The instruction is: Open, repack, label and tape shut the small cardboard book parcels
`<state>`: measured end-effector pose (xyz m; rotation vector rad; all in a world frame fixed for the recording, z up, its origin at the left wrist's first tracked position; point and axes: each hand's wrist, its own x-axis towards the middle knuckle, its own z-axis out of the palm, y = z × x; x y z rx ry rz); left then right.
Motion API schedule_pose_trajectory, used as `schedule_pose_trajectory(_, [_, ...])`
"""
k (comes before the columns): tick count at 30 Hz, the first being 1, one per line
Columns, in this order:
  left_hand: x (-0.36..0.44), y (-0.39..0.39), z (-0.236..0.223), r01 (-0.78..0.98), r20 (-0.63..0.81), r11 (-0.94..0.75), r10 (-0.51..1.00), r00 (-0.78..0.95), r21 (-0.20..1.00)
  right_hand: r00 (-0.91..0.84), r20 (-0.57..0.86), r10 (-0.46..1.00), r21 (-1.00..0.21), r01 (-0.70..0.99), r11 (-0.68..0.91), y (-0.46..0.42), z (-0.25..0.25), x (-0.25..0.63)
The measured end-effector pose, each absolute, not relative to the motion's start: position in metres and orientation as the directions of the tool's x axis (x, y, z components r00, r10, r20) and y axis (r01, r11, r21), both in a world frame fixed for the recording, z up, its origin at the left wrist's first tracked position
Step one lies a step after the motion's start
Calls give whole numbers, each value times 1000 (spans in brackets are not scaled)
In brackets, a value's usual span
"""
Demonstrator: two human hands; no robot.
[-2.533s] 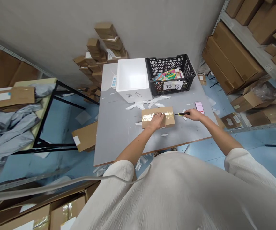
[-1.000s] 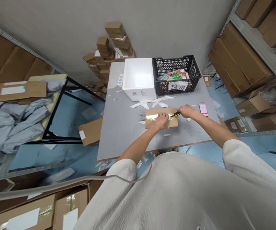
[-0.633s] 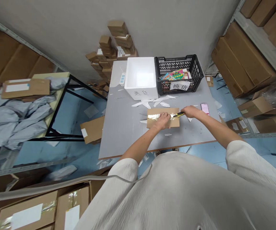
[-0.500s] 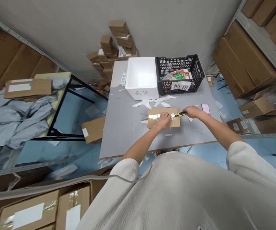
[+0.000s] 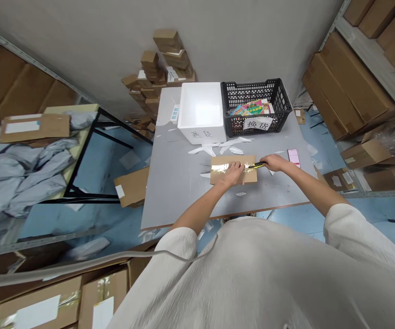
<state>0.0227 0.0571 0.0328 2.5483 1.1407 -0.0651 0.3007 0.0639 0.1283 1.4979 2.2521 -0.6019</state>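
A small brown cardboard box (image 5: pixel 217 178) lies flat on the grey table (image 5: pixel 170 183), with shiny clear tape running along its top. My left hand (image 5: pixel 234 173) holds the box from above, fingers bent against the taped face near its middle. In my right hand (image 5: pixel 273 162), closed around the handle, is a yellow and black utility knife (image 5: pixel 256 165). Its tip end lies over the tape at the right part of the box, close to my left fingers. How far the blade is out, and whether it is in the tape, is too small to tell.
Behind the box stand a white foam box (image 5: pixel 202 135) and a black plastic crate (image 5: pixel 257 112) holding colourful booklets. White paper scraps (image 5: pixel 207 150) lie before them. A phone (image 5: pixel 293 157) rests right of my right hand. Stacked cartons (image 5: pixel 168 41) and grey parcels (image 5: pixel 29 169) stand around.
The view has shifted slightly. My right hand and the knife have moved only a little relative to the box; my left hand stays on it.
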Motion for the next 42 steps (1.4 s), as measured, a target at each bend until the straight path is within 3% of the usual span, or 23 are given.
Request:
schedule_pose_trajectory(7, [23, 56, 35, 738, -190, -608, 720, 668, 293, -377, -519, 767, -83, 916, 393, 73, 130, 287])
schedule_pose_trajectory(11, [23, 58, 34, 731, -188, -614, 713, 675, 299, -304, -560, 771, -78, 945, 316, 80, 128, 308])
schedule_pose_trajectory(18, [21, 60, 32, 726, -202, -600, 707, 678, 338, -251, -606, 755, -281, 955, 92, 70, 106, 344])
schedule_pose_trajectory(23, [22, 61, 32, 733, -211, -592, 711, 671, 335, -259, -611, 748, -486, 868, -97, 44, 89, 349])
schedule_pose_trajectory(26, [22, 61, 34, 734, -219, -593, 708, 672, 331, -249, -612, 751, -530, 833, -156, 31, 84, 351])
schedule_pose_trajectory(30, [23, 60, 36, 737, -237, -589, 704, 670, 332, -228, -568, 791, -485, 869, -98, 28, 84, 350])
schedule_pose_trajectory(36, [26, 61, 40, 748, -267, -566, 705, 657, 346, -213, -508, 835, -244, 965, 97, 46, 95, 342])
schedule_pose_trajectory(42, [24, 62, 45, 736, -271, -578, 690, 671, 352, -256, -518, 816, -253, 957, 140, 58, 97, 338])
